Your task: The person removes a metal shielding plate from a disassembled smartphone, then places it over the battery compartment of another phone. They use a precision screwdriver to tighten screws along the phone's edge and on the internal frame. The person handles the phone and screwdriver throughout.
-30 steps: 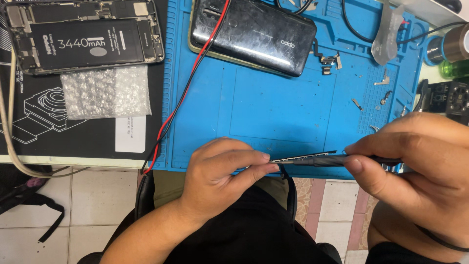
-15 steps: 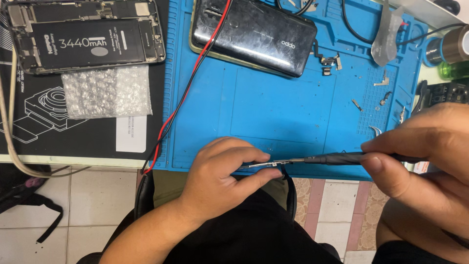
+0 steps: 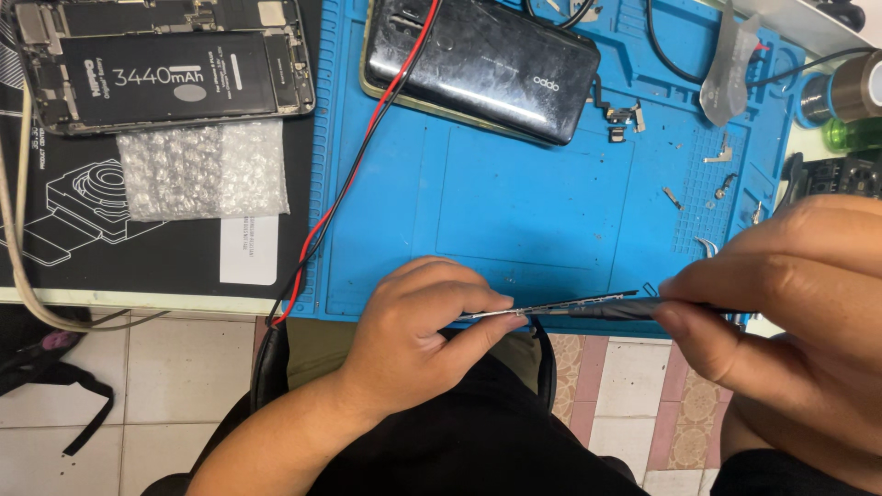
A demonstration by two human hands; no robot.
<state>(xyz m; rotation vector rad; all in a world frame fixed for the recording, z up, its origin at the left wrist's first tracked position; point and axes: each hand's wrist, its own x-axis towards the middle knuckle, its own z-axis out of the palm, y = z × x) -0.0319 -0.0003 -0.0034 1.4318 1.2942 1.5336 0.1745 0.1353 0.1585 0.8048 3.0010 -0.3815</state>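
My left hand (image 3: 413, 340) pinches one end of a thin silvery metal strip (image 3: 560, 306) just over the front edge of the blue work mat (image 3: 514, 211). From the right, my right hand (image 3: 790, 294) grips a slim dark-handled tool (image 3: 620, 310). The tool's tip lies against the strip near its middle. Strip and tool form one nearly level line between the two hands. The tool's far end is hidden inside my fingers.
A closed black phone (image 3: 478, 64) lies at the back of the mat, crossed by red and black wires (image 3: 367, 156). An opened phone with its battery showing (image 3: 165, 69) and a bubble-wrap piece (image 3: 202, 170) sit at left. Small screws and metal parts (image 3: 721, 174) and a tape roll (image 3: 841, 96) are at right.
My right hand has shifted slightly to the right along the strip. My left hand keeps the same pinch in the same place.
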